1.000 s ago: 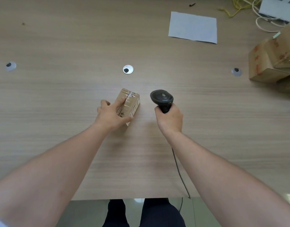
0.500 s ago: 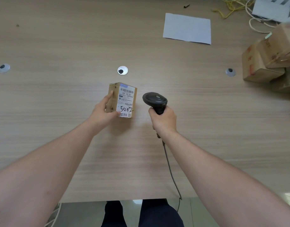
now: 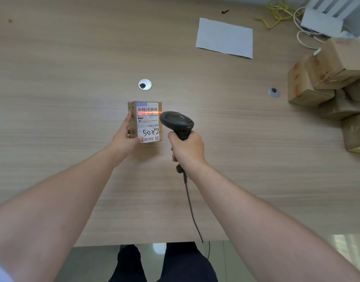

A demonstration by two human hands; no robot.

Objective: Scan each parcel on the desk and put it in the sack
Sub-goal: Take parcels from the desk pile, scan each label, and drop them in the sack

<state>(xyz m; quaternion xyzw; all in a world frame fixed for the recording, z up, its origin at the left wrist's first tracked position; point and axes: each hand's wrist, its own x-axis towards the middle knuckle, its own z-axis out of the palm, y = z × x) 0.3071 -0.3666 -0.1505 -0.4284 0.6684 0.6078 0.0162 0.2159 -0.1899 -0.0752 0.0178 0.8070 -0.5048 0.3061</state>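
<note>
Gripping the small brown cardboard parcel [image 3: 145, 121] from its left side, the left hand [image 3: 125, 139] held it label-up above the pale wood-grain desk [image 3: 73, 58], thumb on the lower left corner of the white shipping label [image 3: 148, 122] and fingers along the left edge. Half a second before, no light had shown on the label; now an orange-red scan line [image 3: 152, 112] crossed it just under the top barcode. The parcel also faced the camera more squarely than before, when it had been tilted.

Just right of the parcel, the right hand [image 3: 188, 148] clenched the handle of the black handheld barcode scanner [image 3: 178, 122], whose head had come closer to the parcel and now almost touched its right edge. The scanner's dark cable [image 3: 192, 208] ran back from below the right hand and over the near desk edge.

Beyond the left hand lay a round silver cable grommet [image 3: 145, 84], with another one [image 3: 274, 92] farther right of the right hand. A white sheet of paper [image 3: 224, 37] lay far beyond both hands. Well to the right of the right hand sat a heap of brown cardboard parcels [image 3: 325, 78]. Yellow and white cords [image 3: 280, 11] tangled at the far right corner beside a white slatted object [image 3: 325, 15]. Below the desk edge showed dark trousers [image 3: 166, 263] and a glossy pale floor [image 3: 297, 253].
</note>
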